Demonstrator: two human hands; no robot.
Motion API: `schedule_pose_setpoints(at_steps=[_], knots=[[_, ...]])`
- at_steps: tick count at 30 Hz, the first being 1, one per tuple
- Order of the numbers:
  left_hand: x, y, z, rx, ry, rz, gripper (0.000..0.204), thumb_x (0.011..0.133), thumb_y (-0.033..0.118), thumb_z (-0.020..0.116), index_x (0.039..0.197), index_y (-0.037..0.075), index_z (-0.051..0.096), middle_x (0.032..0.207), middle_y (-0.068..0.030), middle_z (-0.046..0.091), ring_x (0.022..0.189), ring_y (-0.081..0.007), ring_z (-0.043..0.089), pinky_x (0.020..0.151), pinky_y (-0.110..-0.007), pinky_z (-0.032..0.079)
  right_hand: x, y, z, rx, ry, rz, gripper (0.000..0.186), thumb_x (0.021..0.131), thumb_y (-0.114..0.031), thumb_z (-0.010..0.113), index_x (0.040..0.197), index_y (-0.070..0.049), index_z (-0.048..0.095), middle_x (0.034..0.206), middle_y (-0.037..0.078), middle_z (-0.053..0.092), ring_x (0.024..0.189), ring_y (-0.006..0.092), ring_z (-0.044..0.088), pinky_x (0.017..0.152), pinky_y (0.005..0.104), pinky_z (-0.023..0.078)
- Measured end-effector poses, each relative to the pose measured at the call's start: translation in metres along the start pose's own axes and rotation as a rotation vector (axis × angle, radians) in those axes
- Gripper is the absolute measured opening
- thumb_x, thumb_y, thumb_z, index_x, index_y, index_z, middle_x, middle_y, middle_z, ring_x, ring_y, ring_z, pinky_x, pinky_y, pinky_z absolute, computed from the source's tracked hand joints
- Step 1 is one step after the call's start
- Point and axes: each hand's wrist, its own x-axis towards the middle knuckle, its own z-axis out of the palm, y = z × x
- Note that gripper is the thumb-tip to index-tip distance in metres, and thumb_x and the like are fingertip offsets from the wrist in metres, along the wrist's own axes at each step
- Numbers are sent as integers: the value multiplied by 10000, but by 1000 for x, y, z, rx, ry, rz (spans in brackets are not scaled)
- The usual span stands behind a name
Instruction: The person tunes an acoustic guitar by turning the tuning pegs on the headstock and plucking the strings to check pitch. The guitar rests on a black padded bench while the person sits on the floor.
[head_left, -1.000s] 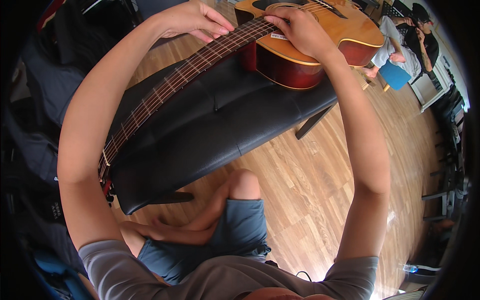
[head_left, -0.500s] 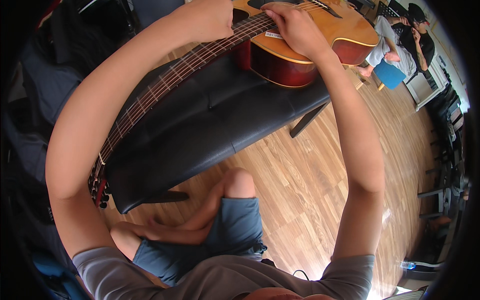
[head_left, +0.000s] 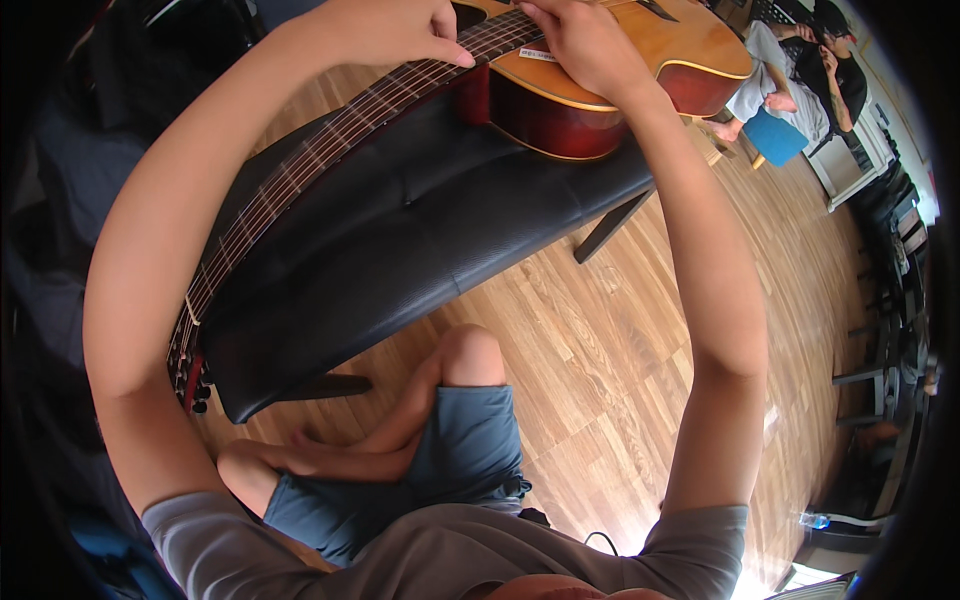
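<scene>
An acoustic guitar (head_left: 690, 45) with a pale wood top and dark red sides lies face up on a black padded bench (head_left: 420, 240). Its long fretted neck (head_left: 305, 160) curves toward the left, and the headstock (head_left: 185, 365) hangs near the bench's left end. Over the upper neck is my left hand (head_left: 405, 30); its fingers curl in and its thumb stretches to the fretboard's edge. My right hand (head_left: 578, 45) is closed in a pinch over the strings by the body. Fingertips of both hands are partly hidden, so anything small between them cannot be made out.
My crossed legs (head_left: 390, 430) are on the wood floor (head_left: 570, 370) before the bench. At the upper right another person (head_left: 835, 80) sits near a blue stool (head_left: 775, 138). Dark bags or cloth (head_left: 60, 240) line the left side.
My left hand has shifted slightly left and up, and its thumb now sticks out from the curled fingers. My right hand stays over the strings. The whole view has shifted a little.
</scene>
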Motion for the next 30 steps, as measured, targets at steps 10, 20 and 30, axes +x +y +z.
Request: schedule_pose_setpoints(at_steps=[10,20,30], knots=[[19,-87,30,-730,2,-18,341,920,216,815,1191,19,755,1104,-116,774,972,-191,744,890,-331,615,0,1,-2,-1,-34,28,252,1040,-168,542,1019,12,716,965,248,723,922,447,682,863,490,538],[-1,-52,32,-287,157,197,341,952,192,730,1222,-15,711,1140,-196,760,1058,-274,737,964,-367,581,0,-2,1,-5,-34,21,236,1036,-170,552,1066,-6,718,964,239,724,909,440,685,828,485,538],[-6,-34,13,-147,70,53,629,905,401,786,1324,-42,631,1343,-236,666,1224,-330,661,1065,-404,525,0,-6,-2,-22,-46,61,257,1045,-189,551,1110,-2,716,1020,239,727,958,427,686,868,469,533]])
